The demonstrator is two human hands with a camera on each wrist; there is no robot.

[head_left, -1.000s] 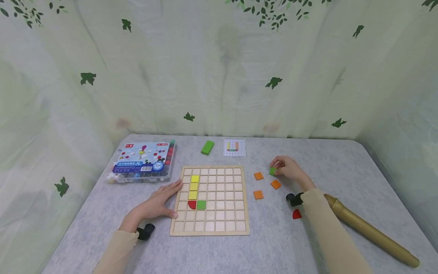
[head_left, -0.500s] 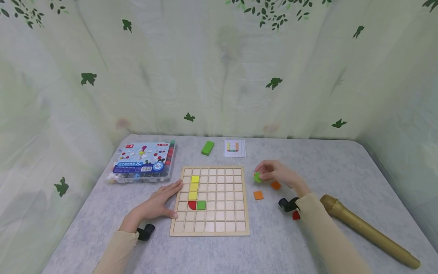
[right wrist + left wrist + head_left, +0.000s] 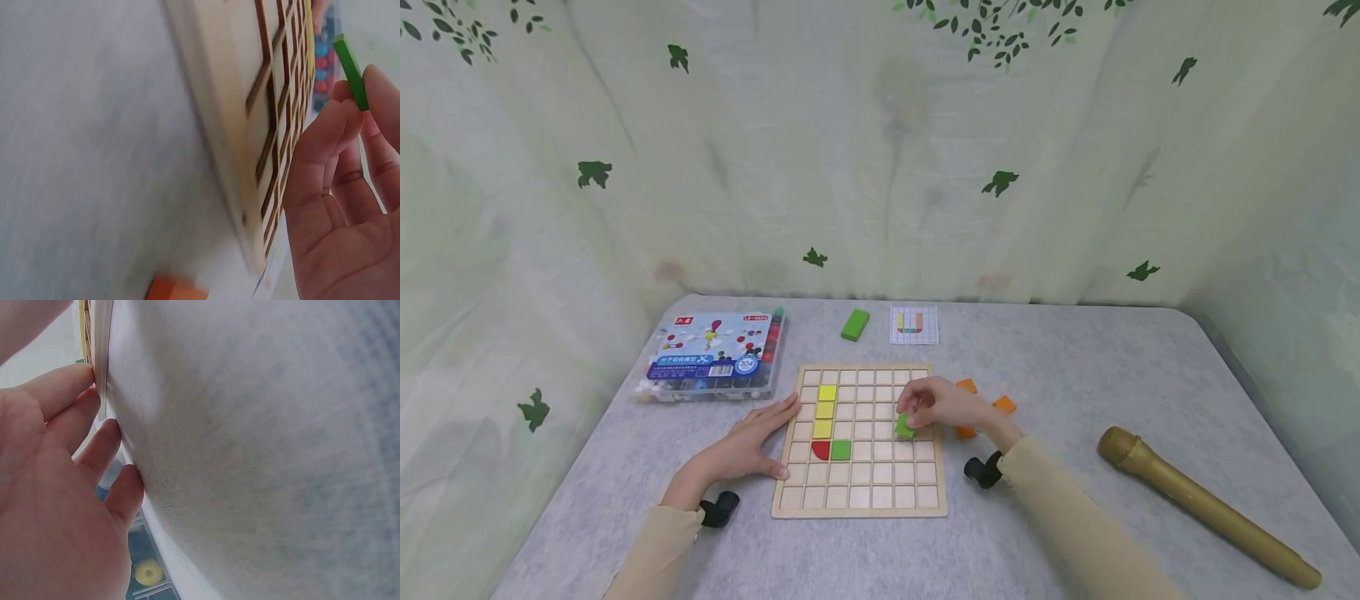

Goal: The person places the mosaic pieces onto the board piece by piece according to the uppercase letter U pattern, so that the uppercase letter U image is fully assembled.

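A wooden grid board [image 3: 859, 512] lies on the grey table. Its left part carries a column of yellow square tiles [image 3: 825, 409], a red quarter-round tile [image 3: 822, 450] and a green square tile [image 3: 841, 450] beside it. My right hand [image 3: 946, 403] is over the board's right side and pinches another green tile [image 3: 903, 427] between thumb and fingers. That green tile [image 3: 353, 74] shows edge-on in the right wrist view. My left hand [image 3: 741, 446] rests at the board's left edge, fingers extended, fingertips against the frame in the left wrist view.
Orange tiles [image 3: 1004, 405] lie right of the board, partly behind the right hand. At the back are a green block [image 3: 854, 324] and a small pattern card [image 3: 913, 325]. A plastic case [image 3: 711, 354] stands back left; a bamboo-like stick [image 3: 1210, 507] lies at the right.
My right hand has carried the green tile leftward from among the orange tiles to over the board. The right sleeve now covers the loose red tile. My left hand has stayed in place.
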